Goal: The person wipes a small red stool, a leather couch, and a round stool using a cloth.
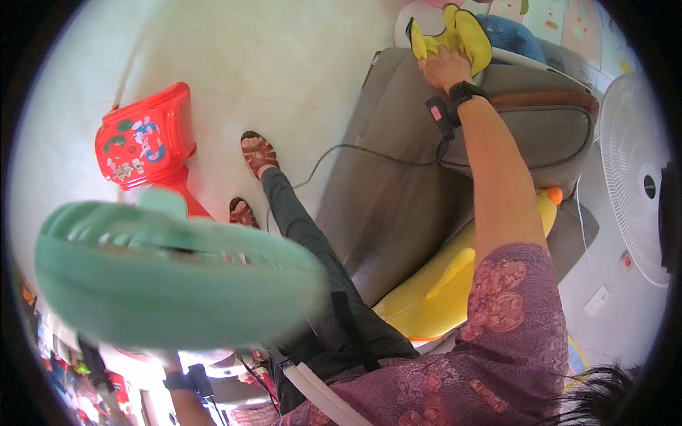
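Note:
At the upper right, my right hand (447, 69) is closed on a soft yellow cloth item (465, 37) with dark edging, over the far end of a grey-brown armchair (405, 163). A large mint-green rounded plastic thing (177, 284) with slots hangs close in front of me at the left, smeared by motion. My left forearm (188, 405) rises to it from the lower edge, and the fingers are hidden behind it. A yellow plush toy (426, 298) with an orange tip lies on the armchair beneath my right arm.
A red plastic child's chair (142, 138) with stickers stands on the pale floor at the left. A white fan (636, 177) is at the far right. A dark cable (341, 146) runs from my right wrist toward my legs. Blue fabric (508, 37) lies beyond the armchair.

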{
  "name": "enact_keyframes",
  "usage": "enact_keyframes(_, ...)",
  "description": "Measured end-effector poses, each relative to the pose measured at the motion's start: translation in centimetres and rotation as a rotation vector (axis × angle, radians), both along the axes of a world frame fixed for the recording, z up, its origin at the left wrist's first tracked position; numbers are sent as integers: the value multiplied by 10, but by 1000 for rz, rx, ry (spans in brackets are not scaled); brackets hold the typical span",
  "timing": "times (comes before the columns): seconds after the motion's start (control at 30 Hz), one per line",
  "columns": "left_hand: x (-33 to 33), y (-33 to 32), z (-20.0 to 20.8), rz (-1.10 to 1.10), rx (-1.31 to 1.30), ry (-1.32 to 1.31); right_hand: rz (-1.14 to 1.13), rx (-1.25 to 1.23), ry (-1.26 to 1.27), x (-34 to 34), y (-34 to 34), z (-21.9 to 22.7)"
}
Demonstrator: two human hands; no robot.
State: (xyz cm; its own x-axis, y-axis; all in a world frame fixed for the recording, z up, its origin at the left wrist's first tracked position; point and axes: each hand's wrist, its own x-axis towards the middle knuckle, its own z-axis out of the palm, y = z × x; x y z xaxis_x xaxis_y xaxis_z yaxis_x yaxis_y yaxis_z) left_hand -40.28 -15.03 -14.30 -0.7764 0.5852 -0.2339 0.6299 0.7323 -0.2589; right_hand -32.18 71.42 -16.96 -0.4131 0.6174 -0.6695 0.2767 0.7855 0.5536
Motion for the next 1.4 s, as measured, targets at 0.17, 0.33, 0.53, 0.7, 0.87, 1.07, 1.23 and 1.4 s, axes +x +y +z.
enact_keyframes(0.17,-5,47,17,427,79,47,116,-188,396,73,-100,-31)
enact_keyframes(0.33,-19,74,21,570,119,114,251,-855,37,139,-236,-31)
enact_keyframes(0.53,-24,79,28,586,129,146,301,-664,-329,104,-175,-113)
enact_keyframes(0.7,-25,85,23,578,137,142,222,-137,-438,51,-73,-174)
enact_keyframes(0.87,-26,90,21,571,133,130,164,-17,-611,0,-37,-165)
enact_keyframes(1.07,-21,85,23,579,108,108,4,-311,-354,98,-137,-230)
enact_keyframes(1.23,-21,88,22,581,131,114,-872,-518,-17,222,-294,-232)
enact_keyframes(1.4,-27,84,26,554,142,105,-1778,-370,551,241,-347,-224)
